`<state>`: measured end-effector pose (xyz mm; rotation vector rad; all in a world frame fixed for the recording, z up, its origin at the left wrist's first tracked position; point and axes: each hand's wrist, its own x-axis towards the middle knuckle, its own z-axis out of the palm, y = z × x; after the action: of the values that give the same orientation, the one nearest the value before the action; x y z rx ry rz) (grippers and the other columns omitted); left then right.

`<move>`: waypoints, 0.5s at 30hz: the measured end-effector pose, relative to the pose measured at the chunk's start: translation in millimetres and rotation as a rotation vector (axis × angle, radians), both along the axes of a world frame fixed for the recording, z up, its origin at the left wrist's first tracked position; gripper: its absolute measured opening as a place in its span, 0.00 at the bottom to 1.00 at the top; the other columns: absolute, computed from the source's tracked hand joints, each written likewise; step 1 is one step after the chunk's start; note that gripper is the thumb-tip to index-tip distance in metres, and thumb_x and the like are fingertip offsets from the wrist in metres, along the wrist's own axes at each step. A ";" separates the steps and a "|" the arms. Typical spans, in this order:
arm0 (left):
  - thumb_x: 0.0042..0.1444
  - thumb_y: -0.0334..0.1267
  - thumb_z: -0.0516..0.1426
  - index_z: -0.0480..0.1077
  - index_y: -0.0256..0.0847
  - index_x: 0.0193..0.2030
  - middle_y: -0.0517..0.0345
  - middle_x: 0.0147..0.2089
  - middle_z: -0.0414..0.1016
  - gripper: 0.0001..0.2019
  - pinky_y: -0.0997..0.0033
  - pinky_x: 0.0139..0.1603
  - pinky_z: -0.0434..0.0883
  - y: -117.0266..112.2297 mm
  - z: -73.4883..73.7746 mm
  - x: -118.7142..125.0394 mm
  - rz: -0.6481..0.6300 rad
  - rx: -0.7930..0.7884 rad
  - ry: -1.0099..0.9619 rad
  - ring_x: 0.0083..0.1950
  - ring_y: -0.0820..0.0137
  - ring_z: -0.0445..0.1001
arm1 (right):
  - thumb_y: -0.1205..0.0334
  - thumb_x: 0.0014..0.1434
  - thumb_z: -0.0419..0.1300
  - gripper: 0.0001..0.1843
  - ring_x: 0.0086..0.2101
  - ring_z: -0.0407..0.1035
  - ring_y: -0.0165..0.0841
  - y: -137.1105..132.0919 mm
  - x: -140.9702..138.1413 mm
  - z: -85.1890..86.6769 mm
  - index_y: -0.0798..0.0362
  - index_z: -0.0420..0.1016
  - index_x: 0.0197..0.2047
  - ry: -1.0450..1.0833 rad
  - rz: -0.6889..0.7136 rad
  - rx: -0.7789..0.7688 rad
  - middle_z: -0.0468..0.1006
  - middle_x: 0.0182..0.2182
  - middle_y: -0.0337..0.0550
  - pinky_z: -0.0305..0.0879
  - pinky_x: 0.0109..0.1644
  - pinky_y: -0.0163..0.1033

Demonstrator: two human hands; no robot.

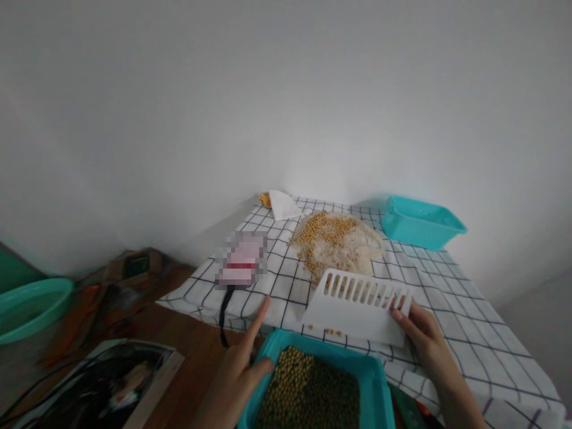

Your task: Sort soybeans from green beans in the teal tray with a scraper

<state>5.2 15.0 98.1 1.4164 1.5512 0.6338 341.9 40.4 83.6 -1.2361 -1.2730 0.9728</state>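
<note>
My right hand (pixel 422 330) grips the right end of a white slotted plastic scoop (pixel 353 310), held tilted over the far edge of a teal tub (pixel 378 381) filled with soybeans (pixel 308 393). A few beans lie on the scoop's lower lip. My left hand (pixel 243 363) rests on the tub's left rim, thumb hooked over the edge and forefinger stretched forward. Behind the scoop a pile of rice mixed with soybeans (pixel 337 241) lies on the checked tablecloth (pixel 451 304).
An empty teal tub (pixel 420 221) stands at the back right near the wall. A white paper piece (pixel 282 204) lies at the back. A blurred pink object with a black strap (pixel 239 265) sits left. A teal basin (pixel 31 304) and clutter lie far left.
</note>
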 end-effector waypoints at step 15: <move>0.54 0.37 0.49 0.38 0.42 0.78 0.69 0.22 0.62 0.44 0.71 0.33 0.61 -1.5 -1.7 1.4 0.010 -0.011 -0.008 0.26 0.66 0.60 | 0.47 0.54 0.70 0.19 0.45 0.78 0.48 6.9 -2.8 -5.3 0.50 0.84 0.45 0.255 -0.254 0.015 0.85 0.44 0.48 0.75 0.43 0.44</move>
<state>6.6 13.5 96.4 1.3971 1.5541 0.6350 339.1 47.4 78.3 -1.1865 -0.8992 0.9011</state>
